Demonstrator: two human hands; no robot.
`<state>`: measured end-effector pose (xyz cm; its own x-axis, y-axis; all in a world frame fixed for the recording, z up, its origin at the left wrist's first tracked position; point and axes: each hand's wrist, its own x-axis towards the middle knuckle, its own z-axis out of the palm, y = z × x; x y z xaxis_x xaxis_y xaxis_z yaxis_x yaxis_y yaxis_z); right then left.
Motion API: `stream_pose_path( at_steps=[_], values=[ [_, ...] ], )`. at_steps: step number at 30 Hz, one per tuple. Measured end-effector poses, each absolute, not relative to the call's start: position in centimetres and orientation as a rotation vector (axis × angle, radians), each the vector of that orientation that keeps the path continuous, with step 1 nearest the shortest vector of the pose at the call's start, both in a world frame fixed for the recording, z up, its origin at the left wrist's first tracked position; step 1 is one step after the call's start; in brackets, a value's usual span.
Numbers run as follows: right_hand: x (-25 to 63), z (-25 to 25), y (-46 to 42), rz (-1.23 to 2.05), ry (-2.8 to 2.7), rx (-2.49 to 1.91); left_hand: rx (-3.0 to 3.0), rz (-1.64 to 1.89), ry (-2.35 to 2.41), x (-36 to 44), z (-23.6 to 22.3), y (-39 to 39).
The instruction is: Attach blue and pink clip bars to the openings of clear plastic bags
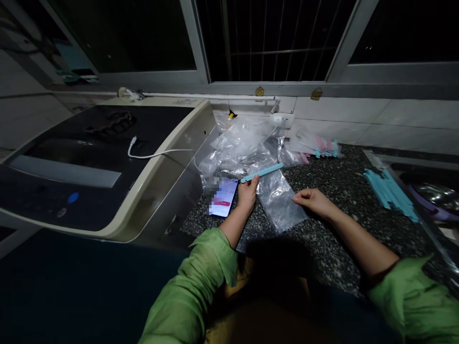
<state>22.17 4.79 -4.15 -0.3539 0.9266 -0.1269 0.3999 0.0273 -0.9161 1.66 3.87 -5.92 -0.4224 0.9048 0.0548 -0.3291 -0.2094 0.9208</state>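
My left hand point(248, 192) is closed on a long light-blue bag clip point(267, 170), thumb pressed on top. The clip lies slantwise above a flat clear plastic bag point(283, 203) on the dark speckled counter. My right hand point(314, 201) pinches the bag's right edge between thumb and fingertips. I cannot tell what the bag contains, if anything. To the right lies a stack of similar light-blue clips point(389, 193). Behind my hands is a loose heap of clear plastic bags point(245, 143). A lit phone point(225, 199) lies just left of my left hand.
A top-loading washing machine point(158, 174) stands on the left, with a white cable point(161, 153) across its lid. Clear bags with pink and blue clips point(324, 146) lie by the tiled wall near a socket point(283, 119). A purple-rimmed pan point(435, 203) is at the right.
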Motion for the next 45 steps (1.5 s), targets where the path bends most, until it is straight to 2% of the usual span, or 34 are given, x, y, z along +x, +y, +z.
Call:
stream_pose_path(
  at_steps=[7,20,22,26,30,38,45],
  values=[
    [22.2,-4.0,4.7,1.257,-1.825,-1.334,0.766,1.774,1.138,1.6,-5.8,3.8],
    [23.8,-2.9,3.8,1.5,-2.092,-1.297,0.786,1.762,1.204,1.8,-5.6,3.6],
    [23.7,-3.1,3.9,1.363,-2.055,-1.3,0.801,1.714,1.183,1.9,-5.7,3.5],
    [23.9,-3.7,4.2,0.774,-1.857,-1.266,0.866,1.509,1.102,2.4,-5.7,3.2],
    [24.1,-4.2,4.3,0.33,-1.956,-1.149,0.966,1.404,1.027,2.8,-5.7,2.9],
    [24.2,-5.1,4.7,-0.059,-2.211,-1.012,1.076,1.272,1.02,2.9,-6.1,2.8],
    [25.3,-5.5,6.2,-0.283,-2.219,-1.0,0.927,1.199,0.912,3.7,-6.8,3.0]
  ],
)
